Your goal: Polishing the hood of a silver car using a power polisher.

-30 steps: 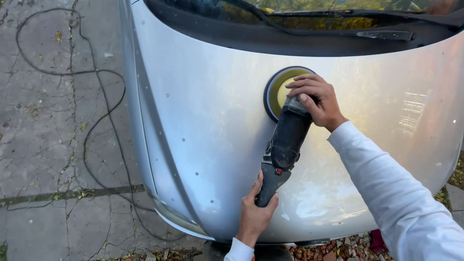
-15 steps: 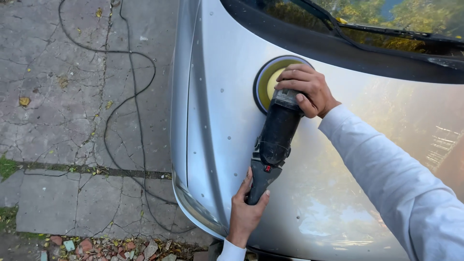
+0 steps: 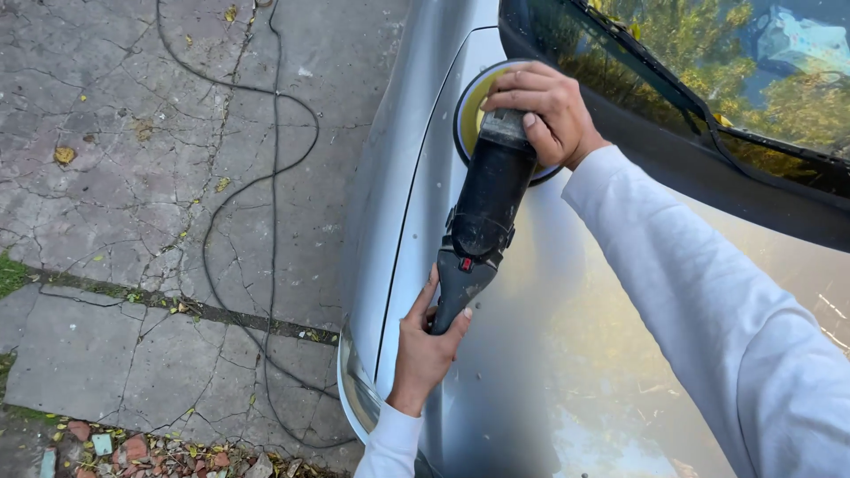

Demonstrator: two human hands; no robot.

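A black power polisher [image 3: 487,212] with a round yellow pad [image 3: 472,111] lies flat on the silver car bonnet [image 3: 522,354], pad pressed near the bonnet's far left corner by the windscreen. My right hand [image 3: 542,111], in a white sleeve, grips the polisher's head over the pad. My left hand [image 3: 427,345] is wrapped around the rear handle, close to the bonnet's front edge.
The dark windscreen [image 3: 708,80] with a wiper [image 3: 761,168] runs along the top right. A black power cable [image 3: 257,186] snakes over the cracked paving [image 3: 115,177] on the left. Fallen leaves and small debris [image 3: 133,443] lie at the bottom left.
The polisher and both hands have moved toward the bonnet's left edge near the windscreen. The view has shifted closer, and more pavement shows on the left.
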